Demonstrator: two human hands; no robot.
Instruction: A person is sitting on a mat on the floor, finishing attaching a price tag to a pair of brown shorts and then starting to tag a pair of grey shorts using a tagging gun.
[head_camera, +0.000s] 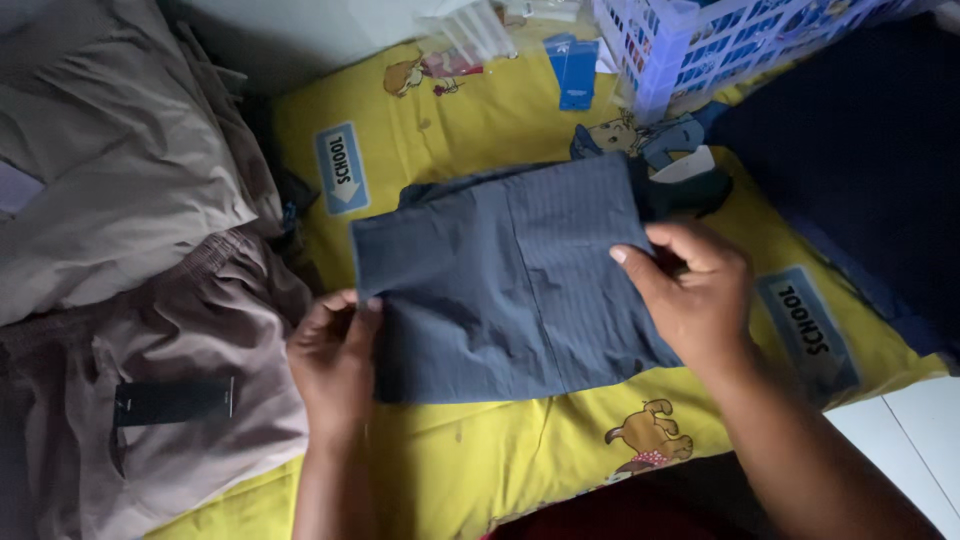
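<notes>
A: What are the hands doing?

B: left hand (335, 355) pinches the left edge of the folded grey-blue garment (500, 285), right hand (695, 290) pinches its right edge. It lies flat on a yellow cartoon sheet (480, 460), beige clothes (140, 300) just left, a blue basket (700, 45) further up.

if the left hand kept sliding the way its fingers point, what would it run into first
The left hand pinches the left edge of the folded grey-blue garment, fingers pointing up and right. Going on, it would most likely meet only more of that cloth, lying on the yellow sheet.
</notes>
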